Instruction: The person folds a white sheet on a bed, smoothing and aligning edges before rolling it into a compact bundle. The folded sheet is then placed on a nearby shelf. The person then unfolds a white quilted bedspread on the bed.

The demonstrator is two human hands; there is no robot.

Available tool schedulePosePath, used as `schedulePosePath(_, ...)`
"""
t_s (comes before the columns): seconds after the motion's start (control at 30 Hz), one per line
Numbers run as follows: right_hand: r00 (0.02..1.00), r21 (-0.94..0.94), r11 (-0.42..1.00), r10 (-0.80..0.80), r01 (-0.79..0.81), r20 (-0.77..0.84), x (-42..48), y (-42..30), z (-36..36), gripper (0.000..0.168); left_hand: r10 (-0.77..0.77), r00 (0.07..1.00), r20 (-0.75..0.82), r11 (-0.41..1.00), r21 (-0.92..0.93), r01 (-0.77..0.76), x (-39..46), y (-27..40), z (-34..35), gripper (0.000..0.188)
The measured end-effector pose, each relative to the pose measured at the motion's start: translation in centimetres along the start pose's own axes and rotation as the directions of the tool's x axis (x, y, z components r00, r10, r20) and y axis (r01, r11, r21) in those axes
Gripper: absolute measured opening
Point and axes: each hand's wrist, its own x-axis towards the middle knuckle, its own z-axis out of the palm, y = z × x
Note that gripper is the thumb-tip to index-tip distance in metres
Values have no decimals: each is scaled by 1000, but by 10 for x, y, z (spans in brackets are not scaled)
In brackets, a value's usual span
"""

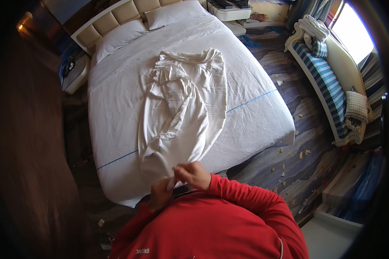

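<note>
A rumpled white cloth cover [194, 106] lies loosely bunched over the middle of the made bed, its near end coming down to the foot edge. My left hand [160, 192] is closed around a pale corner of this fabric, close to my body. Just right of it and a little higher, my right hand [193, 175] has its fingers curled at the same near end, pinching the fabric. Both hands are close together in front of my waist. Underneath, a white sheet [120, 126] with a thin blue stripe covers the mattress.
White pillows [176, 13] rest against the padded headboard [111, 24]. Bedside cabinets [76, 73] flank the bed. On the right stands a striped chaise [321, 84] with cushions and a bundled white cloth [313, 26]. Scraps litter the patterned carpet [288, 168]. A dark brown surface fills the left side.
</note>
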Motion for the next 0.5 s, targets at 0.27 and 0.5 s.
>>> schedulePosePath(0.27, 800, -163, 891, 285, -424, -528, 81, 253, -107, 21, 156, 967, 201, 984, -115, -135, -40, 21, -10, 28)
schedulePosePath(0.5, 713, -215, 726, 495, -654, -498, 180, 317, -105, 26, -54, 997, 53, 970, -236, 65, -79, 35, -1, 29)
